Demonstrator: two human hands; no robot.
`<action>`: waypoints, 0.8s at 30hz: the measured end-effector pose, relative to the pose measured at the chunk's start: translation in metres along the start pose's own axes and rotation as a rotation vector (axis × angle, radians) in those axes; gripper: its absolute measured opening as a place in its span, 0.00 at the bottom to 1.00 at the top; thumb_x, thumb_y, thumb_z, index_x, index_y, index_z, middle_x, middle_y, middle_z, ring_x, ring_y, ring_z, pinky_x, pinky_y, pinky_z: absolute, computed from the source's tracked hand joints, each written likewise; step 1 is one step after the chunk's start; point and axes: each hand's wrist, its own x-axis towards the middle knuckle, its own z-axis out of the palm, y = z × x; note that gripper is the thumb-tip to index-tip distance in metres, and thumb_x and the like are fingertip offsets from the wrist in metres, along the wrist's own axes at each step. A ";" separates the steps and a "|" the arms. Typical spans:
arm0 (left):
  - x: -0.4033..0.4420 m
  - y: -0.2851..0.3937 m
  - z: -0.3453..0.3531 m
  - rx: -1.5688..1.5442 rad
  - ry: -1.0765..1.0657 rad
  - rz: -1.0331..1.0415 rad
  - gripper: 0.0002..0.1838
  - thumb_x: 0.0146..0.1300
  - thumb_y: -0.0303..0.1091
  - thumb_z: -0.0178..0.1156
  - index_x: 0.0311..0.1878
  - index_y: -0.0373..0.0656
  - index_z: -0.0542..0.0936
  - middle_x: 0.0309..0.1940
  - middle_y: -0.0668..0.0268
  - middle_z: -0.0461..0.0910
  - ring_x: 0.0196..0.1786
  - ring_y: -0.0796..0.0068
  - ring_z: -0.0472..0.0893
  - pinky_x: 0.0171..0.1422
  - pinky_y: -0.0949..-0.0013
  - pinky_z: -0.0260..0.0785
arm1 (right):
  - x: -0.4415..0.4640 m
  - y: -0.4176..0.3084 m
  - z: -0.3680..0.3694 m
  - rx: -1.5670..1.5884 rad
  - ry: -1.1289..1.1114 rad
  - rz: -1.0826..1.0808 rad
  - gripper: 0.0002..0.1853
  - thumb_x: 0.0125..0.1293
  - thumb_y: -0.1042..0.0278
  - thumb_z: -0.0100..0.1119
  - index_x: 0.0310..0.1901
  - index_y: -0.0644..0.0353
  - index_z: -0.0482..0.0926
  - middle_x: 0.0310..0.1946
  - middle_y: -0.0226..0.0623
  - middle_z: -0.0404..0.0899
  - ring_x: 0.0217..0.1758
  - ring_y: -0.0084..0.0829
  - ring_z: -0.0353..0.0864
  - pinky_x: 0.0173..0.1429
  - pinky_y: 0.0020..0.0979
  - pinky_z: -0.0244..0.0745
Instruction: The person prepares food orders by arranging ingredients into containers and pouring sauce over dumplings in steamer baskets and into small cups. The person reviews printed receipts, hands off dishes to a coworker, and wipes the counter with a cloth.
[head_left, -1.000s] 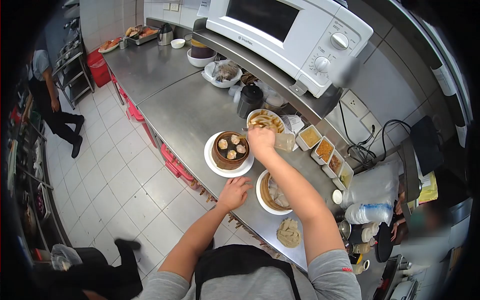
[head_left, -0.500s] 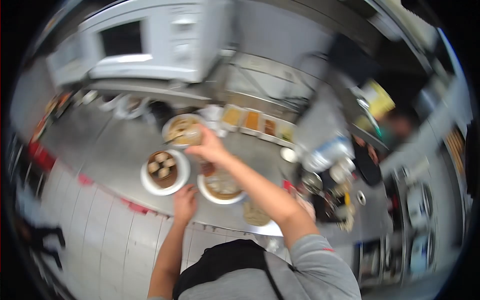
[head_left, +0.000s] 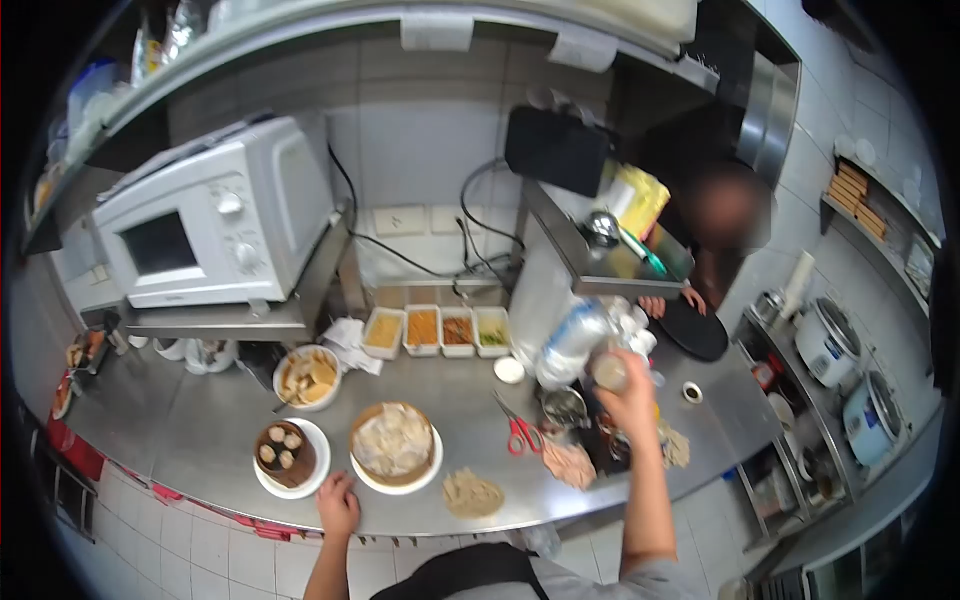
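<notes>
My right hand is closed round a small, clear, round container, raised over the right part of the counter near plastic-wrapped items. My left hand rests at the counter's front edge, holding nothing, its fingers slightly bent. It lies between two white plates. The left plate bears a dark round steamer basket with several small dumplings. On the right plate stands a bamboo steamer filled with pale dumplings. Behind them is a white bowl of yellowish food with a utensil in it.
Red-handled scissors, a beige cloth and a metal bowl lie along the counter. Several white tubs of toppings line the back. A microwave stands upper left. A co-worker's hands show beyond a black tray.
My right hand has moved from above the bowl of yellowish food to the right side of the counter, still holding the container. The view has turned; my left hand stays by the plates.
</notes>
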 end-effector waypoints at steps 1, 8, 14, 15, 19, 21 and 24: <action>0.000 0.000 0.000 -0.011 0.007 0.002 0.15 0.46 0.23 0.53 0.39 0.43 0.80 0.47 0.58 0.76 0.52 0.56 0.73 0.59 0.56 0.61 | -0.004 0.005 -0.015 -0.028 0.052 0.034 0.25 0.40 0.82 0.60 0.46 0.63 0.74 0.42 0.46 0.75 0.49 0.48 0.74 0.54 0.38 0.69; -0.002 0.004 -0.001 0.019 0.023 0.003 0.15 0.46 0.23 0.54 0.38 0.45 0.81 0.47 0.60 0.76 0.53 0.58 0.73 0.59 0.56 0.61 | -0.039 0.074 -0.015 -0.212 0.273 0.058 0.27 0.43 0.84 0.63 0.49 0.62 0.71 0.46 0.49 0.71 0.47 0.53 0.73 0.52 0.43 0.69; -0.002 0.003 0.000 0.010 0.028 0.018 0.15 0.46 0.23 0.53 0.39 0.43 0.81 0.47 0.59 0.77 0.52 0.57 0.74 0.59 0.56 0.61 | -0.055 0.114 0.002 -0.268 0.182 0.312 0.29 0.40 0.83 0.66 0.48 0.66 0.68 0.45 0.54 0.71 0.49 0.55 0.72 0.52 0.44 0.69; -0.002 0.003 -0.001 0.009 0.031 0.020 0.16 0.45 0.22 0.53 0.39 0.42 0.81 0.47 0.58 0.77 0.51 0.57 0.74 0.58 0.56 0.62 | -0.057 0.119 0.003 -0.282 0.143 0.376 0.29 0.41 0.82 0.67 0.48 0.66 0.67 0.46 0.55 0.70 0.49 0.56 0.72 0.52 0.45 0.70; -0.019 -0.030 0.010 -0.364 0.091 -0.225 0.15 0.53 0.20 0.50 0.44 0.41 0.78 0.46 0.59 0.77 0.47 0.65 0.77 0.51 0.65 0.69 | -0.064 0.152 0.005 -0.302 0.052 0.588 0.30 0.40 0.81 0.68 0.48 0.66 0.67 0.46 0.59 0.72 0.52 0.54 0.72 0.55 0.43 0.69; -0.032 -0.045 0.015 -0.643 0.294 -0.437 0.16 0.59 0.21 0.49 0.49 0.41 0.75 0.45 0.60 0.77 0.44 0.70 0.78 0.46 0.70 0.72 | -0.065 0.160 0.005 -0.317 0.051 0.600 0.31 0.40 0.81 0.68 0.50 0.65 0.67 0.44 0.59 0.74 0.51 0.53 0.74 0.54 0.44 0.70; -0.047 -0.046 -0.019 -0.971 0.507 -0.942 0.22 0.64 0.26 0.47 0.62 0.46 0.60 0.43 0.62 0.76 0.43 0.69 0.79 0.37 0.69 0.73 | -0.059 0.089 -0.010 -0.626 0.286 0.216 0.24 0.47 0.81 0.63 0.48 0.68 0.68 0.43 0.56 0.75 0.49 0.53 0.75 0.52 0.44 0.71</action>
